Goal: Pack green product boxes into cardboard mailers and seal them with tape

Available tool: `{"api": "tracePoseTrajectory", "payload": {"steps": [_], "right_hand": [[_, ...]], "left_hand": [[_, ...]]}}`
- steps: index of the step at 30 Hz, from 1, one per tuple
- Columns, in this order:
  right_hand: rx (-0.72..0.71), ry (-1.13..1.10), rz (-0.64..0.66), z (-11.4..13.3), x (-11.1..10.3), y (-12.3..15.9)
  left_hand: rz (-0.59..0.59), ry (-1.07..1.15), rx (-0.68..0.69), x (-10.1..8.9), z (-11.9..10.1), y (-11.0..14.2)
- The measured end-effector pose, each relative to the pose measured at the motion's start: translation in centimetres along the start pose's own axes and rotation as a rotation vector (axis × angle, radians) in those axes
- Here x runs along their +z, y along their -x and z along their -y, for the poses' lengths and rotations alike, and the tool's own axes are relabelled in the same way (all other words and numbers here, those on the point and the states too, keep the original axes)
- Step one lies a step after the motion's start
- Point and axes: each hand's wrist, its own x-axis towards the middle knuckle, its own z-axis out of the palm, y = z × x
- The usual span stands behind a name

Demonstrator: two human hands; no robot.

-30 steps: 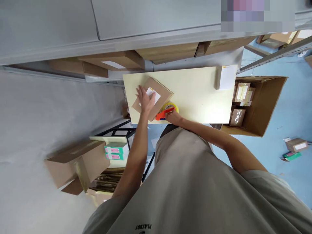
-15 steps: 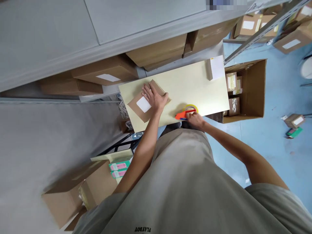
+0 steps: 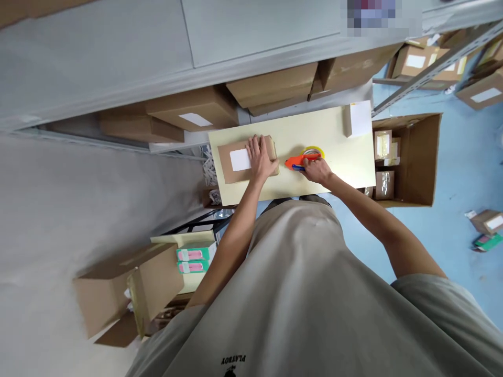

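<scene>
A small cardboard box (image 3: 231, 176) with a white label lies on the cream tabletop (image 3: 291, 125). My left hand (image 3: 260, 159) rests on its right part, fingers spread across the top and thumb at the near right edge. To the right, my right hand (image 3: 317, 170) is closed round the handle of an orange tape dispenser (image 3: 297, 161). A yellow roll of tape is mounted in it. The dispenser's front points left toward the box, with a short gap between the two.
At the table's far right corner stands a white box (image 3: 359, 119). Beyond it on the right is a large open carton (image 3: 417, 159) holding several small taped parcels. Large cartons (image 3: 271, 86) fill the shelf ahead. Pink-and-green packages (image 3: 193, 261) lie at lower left, beside another open carton (image 3: 106, 293).
The cardboard box has turned from slanted to nearly square with the table under my left hand. My right hand has brought the tape dispenser farther over the tabletop, away from my body.
</scene>
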Motion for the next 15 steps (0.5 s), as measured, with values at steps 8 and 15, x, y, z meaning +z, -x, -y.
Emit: {"api": "tracePoseTrajectory", "payload": {"steps": [8,15], "right_hand": [[-0.043,-0.083,0.022,1.0,-2.8,-2.5],[0.013,-0.215,0.104,3.9,-4.4,-4.0]], "left_hand": [[-0.07,0.026,-0.006,0.9,-0.1,-0.2],[-0.101,0.05,-0.063,1.6,-0.2,-0.6]]}}
